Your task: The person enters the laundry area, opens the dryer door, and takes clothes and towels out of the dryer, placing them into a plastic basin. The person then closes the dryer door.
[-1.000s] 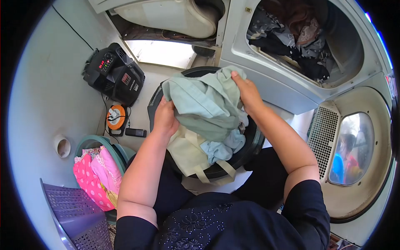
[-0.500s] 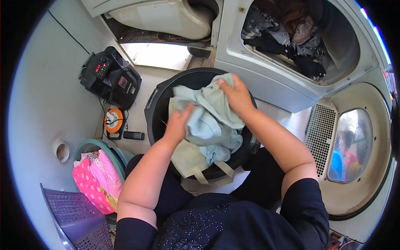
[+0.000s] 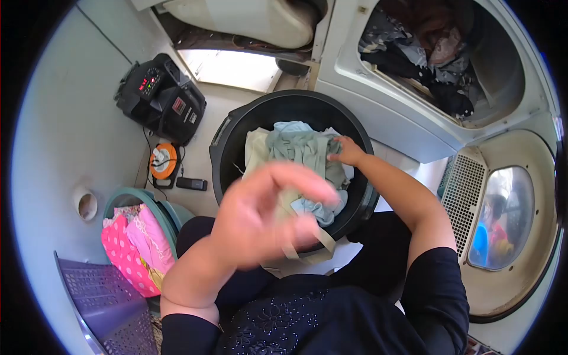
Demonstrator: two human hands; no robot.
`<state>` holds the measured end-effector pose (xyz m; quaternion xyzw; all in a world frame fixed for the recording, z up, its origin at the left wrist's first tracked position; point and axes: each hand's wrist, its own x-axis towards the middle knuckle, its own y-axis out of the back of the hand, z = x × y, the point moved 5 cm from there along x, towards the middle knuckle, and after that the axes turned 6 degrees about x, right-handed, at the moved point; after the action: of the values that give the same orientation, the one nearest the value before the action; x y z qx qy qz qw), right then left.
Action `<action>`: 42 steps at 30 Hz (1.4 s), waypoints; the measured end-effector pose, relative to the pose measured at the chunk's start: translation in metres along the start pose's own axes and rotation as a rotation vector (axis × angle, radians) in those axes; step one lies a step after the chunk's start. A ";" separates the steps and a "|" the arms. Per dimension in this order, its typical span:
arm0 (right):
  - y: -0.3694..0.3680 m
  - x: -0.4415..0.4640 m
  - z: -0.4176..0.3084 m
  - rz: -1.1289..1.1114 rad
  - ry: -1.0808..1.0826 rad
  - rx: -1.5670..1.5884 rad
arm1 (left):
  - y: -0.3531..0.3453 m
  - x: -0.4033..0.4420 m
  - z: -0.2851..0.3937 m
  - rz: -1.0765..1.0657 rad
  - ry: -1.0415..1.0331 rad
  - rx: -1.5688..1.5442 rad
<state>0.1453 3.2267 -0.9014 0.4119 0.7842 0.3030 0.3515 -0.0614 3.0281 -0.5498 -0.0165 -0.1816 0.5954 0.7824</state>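
Note:
A wide black tub sits between my knees with a pile of laundry in it. On top lies a crumpled pale green garment, with light blue cloth behind it. Greyish-blue cloth and a cream fabric strap are at the near side, the strap over the rim. My left hand, blurred, is raised above the near left of the tub, thumb and fingers curved apart with nothing between them. At the pile's right side my right hand has its fingers closed on the pale green garment's edge.
An opened dryer at upper right holds dark and patterned clothes; its door hangs out to the right. At left stand a black speaker, an orange cord reel, a green basin with pink clothes and a purple basket.
The pale green garment, held up between both hands before, now lies lower on the pile. My left hand has let go and come up toward me. My right hand has moved down.

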 end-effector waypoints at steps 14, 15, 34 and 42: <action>-0.112 0.010 -0.040 0.494 -0.045 0.206 | -0.033 0.010 0.048 -0.229 -0.328 -0.325; -0.085 -0.002 -0.084 0.795 0.067 -0.046 | -0.032 0.011 0.049 -0.244 -0.339 -0.338; -0.167 0.026 -0.067 0.194 0.166 -0.063 | -0.008 0.007 0.060 -0.257 -0.371 -0.359; 0.019 0.029 -0.155 0.797 0.204 0.477 | -0.020 -0.020 0.052 -0.252 -0.298 -0.408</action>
<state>0.0172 3.2319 -0.8077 0.7180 0.6432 0.2646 0.0249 -0.0627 2.9938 -0.5018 -0.0632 -0.4116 0.4403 0.7955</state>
